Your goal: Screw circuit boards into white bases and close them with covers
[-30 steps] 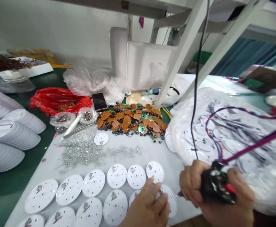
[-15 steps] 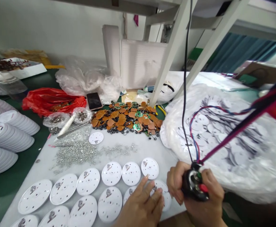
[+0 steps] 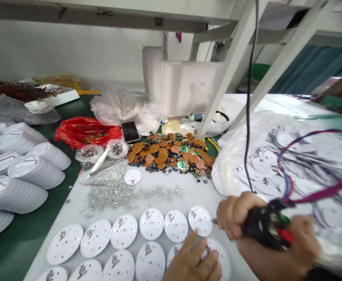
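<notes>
My right hand [image 3: 238, 218] is wrapped around a black electric screwdriver [image 3: 264, 228] with a red button and wires at its back. The tool lies nearly sideways and is slightly blurred; its tip points left, close to a white disc [image 3: 200, 221] in the upper row. My left hand [image 3: 193, 259], fingers stretched and a little apart, rests over the lower row. Its fingertips touch a white round disc [image 3: 222, 259] and partly cover it. Small metal clips sit on the discs, such as the disc [image 3: 150, 261] left of my hand.
Loose tiny screws [image 3: 109, 195] are spread behind the discs. Beyond lies a heap of brown and green circuit boards [image 3: 162, 152]. Stacked white covers [image 3: 36, 171] stand left. A large plastic bag [image 3: 229, 171] of wired discs is at right, near a hanging black cable [image 3: 248, 97].
The view has shifted, so the table sits further right and lower. My right hand has tilted the screwdriver toward sideways, its tip now showing. My left hand still lies on the discs.
</notes>
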The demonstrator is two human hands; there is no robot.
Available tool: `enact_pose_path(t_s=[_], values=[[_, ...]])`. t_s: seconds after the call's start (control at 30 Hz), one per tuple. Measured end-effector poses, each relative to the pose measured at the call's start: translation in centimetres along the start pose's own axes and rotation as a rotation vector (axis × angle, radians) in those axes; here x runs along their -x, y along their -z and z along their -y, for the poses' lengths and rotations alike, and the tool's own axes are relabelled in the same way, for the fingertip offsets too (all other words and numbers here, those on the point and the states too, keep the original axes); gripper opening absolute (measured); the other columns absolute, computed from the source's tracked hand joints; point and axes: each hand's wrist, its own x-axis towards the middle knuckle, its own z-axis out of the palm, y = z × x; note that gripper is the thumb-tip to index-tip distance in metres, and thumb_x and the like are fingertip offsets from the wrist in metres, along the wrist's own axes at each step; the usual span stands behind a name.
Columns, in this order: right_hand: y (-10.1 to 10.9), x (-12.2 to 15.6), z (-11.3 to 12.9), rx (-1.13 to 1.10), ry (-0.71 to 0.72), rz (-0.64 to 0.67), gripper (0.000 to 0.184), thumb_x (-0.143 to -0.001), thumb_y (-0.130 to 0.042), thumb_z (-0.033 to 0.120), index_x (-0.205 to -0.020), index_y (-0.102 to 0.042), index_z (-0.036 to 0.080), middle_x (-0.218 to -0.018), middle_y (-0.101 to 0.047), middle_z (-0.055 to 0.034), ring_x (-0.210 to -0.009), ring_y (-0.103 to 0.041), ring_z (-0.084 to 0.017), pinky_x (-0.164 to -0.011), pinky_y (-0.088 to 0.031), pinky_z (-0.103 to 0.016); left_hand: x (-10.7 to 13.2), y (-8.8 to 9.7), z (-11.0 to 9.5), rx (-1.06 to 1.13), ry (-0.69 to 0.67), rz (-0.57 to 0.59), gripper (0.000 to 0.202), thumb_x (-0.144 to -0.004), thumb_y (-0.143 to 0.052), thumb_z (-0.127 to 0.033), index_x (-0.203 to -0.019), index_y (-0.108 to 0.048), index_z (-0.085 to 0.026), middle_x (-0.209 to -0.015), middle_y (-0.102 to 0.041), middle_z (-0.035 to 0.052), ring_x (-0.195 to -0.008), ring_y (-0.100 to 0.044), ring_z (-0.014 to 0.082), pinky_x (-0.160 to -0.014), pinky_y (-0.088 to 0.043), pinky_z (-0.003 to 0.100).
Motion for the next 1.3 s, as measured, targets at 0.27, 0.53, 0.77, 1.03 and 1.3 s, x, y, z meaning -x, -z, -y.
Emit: enact_pose_path(t_s=[0.27,0.53,0.77,1.03,1.3], values=[[-2.3,-6.8,-6.7,-0.038,0.164,-0.196,0.054,-0.091,-0.048,0.067,-0.066,-0.064,0.022,-0.049,-0.054,0.0014,-0.044,-0.049,-0.014,-0.045,-0.035,-0.028,-1.2,1.6,1.6,0.143,0.061,0.183,0.022,-0.100,-0.059,-0.021,-0.080,-0.067,-0.023,-0.083,-0.073,-0.0072,-0.085,-0.068,0.0141,-0.097,-0.048,0.039],[-3.2,-6.0,-3.9,-0.099,0.131,-0.141,0.058,-0.090,-0.044,0.071,-0.063,-0.063,0.022,-0.047,-0.050,0.0018,-0.042,-0.049,-0.014,-0.044,-0.039,-0.028,-6.2,6.1,8.9,0.293,0.691,0.453,0.020,-0.092,-0.068,-0.011,-0.110,-0.070,-0.019,-0.099,-0.071,0.0033,-0.092,-0.064,0.0243,-0.080,-0.045,0.040],[-3.9,-4.5,-1.0,-0.167,0.091,-0.050,0.062,-0.086,-0.046,0.074,-0.061,-0.065,0.020,-0.044,-0.049,0.0009,-0.040,-0.048,-0.014,-0.042,-0.039,-0.028,-7.1,3.8,10.3,0.413,0.740,0.522,0.009,-0.086,-0.080,-0.015,-0.088,-0.075,-0.023,-0.087,-0.073,-0.0009,-0.089,-0.063,0.0219,-0.084,-0.040,0.039],[-3.8,-3.8,0.8,-0.227,0.014,-0.074,0.064,-0.086,-0.045,0.075,-0.059,-0.065,0.021,-0.043,-0.045,0.0017,-0.039,-0.046,-0.014,-0.043,-0.040,-0.028,-6.6,4.7,9.6,0.616,0.697,0.440,0.014,-0.088,-0.076,-0.011,-0.078,-0.069,-0.018,-0.082,-0.069,-0.0010,-0.085,-0.062,0.0175,-0.083,-0.042,0.033],[-2.5,-2.4,2.6,-0.323,-0.103,0.011,0.065,-0.087,-0.041,0.077,-0.060,-0.064,0.023,-0.040,-0.036,0.0040,-0.036,-0.037,-0.011,-0.041,-0.037,-0.028,-5.9,5.6,7.5,0.880,0.832,0.383,0.008,-0.089,-0.075,-0.015,-0.091,-0.078,-0.022,-0.091,-0.076,0.0002,-0.085,-0.070,0.0166,-0.079,-0.049,0.029]])
